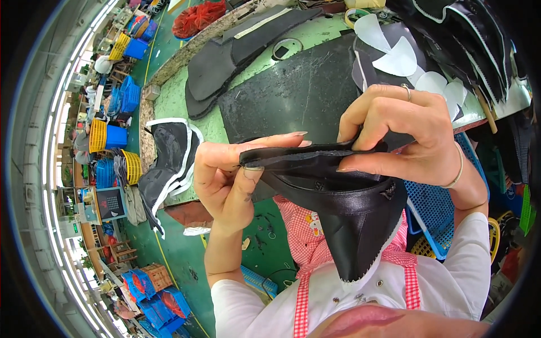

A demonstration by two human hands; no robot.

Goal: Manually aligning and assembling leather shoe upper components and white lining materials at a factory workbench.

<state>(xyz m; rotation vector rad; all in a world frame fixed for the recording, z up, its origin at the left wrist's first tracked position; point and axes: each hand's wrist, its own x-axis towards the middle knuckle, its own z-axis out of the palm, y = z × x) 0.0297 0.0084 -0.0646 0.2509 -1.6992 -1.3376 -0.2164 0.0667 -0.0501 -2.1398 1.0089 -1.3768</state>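
Note:
A glossy black shoe upper (356, 228) hangs in front of my chest, its pointed lower end edged with zigzag-cut lining. My left hand (225, 183) pinches the left end of its folded top edge, thumb on the near side and fingers stretched along the far side. Toward the other end, my right hand (403, 132) grips the same edge between thumb and bent fingers. The edge runs nearly level between both hands, with a narrow gap along the fold. Part of the upper lies hidden behind my fingers.
Beyond my hands lies a dark board (282, 93) on a green bench, with grey padded sheets (220, 73) and a tape roll (354, 17). White cut pieces (397, 55) are at right. White-edged black uppers (169, 160) overhang the left edge. A blue basket (442, 205) stands at right.

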